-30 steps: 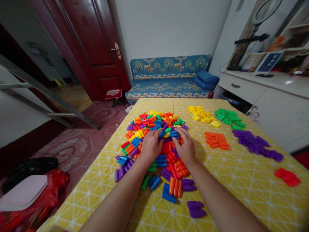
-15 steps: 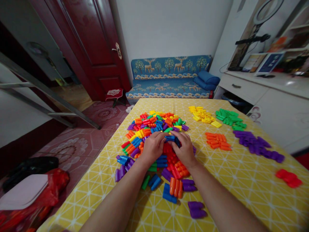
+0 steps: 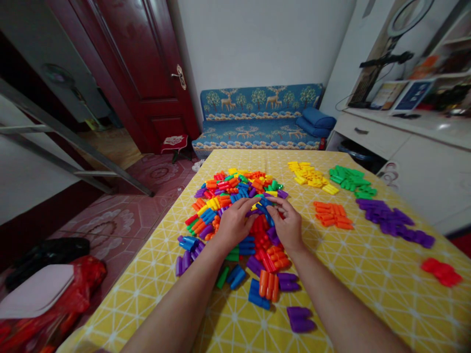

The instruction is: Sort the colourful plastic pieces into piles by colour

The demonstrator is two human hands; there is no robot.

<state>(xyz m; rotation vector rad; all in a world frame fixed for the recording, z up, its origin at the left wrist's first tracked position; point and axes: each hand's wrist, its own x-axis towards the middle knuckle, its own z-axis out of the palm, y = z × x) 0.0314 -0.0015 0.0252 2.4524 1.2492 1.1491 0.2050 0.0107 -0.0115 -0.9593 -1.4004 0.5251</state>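
Observation:
Both hands meet over a mixed pile of plastic building blocks [image 3: 221, 185] shaped like joined tubes, in red, orange, yellow, green, blue and purple. Between them are blue blocks [image 3: 265, 208], tilted, apparently more than one piece. My left hand [image 3: 235, 223] is closed, its fingertips and thumb at the left end of the blue blocks. From the other side, my right hand [image 3: 289, 225] pinches the blue blocks with thumb and fingers. Red blocks [image 3: 259, 235] lie just below the hands. Nearer me are an orange block [image 3: 269, 286] on a blue one and a purple block [image 3: 300, 319].
On the yellow patterned tablecloth [image 3: 346, 274], to the right, lie separate groups of yellow blocks [image 3: 311, 175], green blocks [image 3: 351, 179], orange blocks [image 3: 332, 214], purple blocks [image 3: 392, 220] and red blocks [image 3: 441, 272]. A blue sofa [image 3: 257, 130] stands behind the table.
The blue blocks between my hands have turned from nearly level to a steeper slant. My right hand has shifted slightly right and down; my left hand has barely moved.

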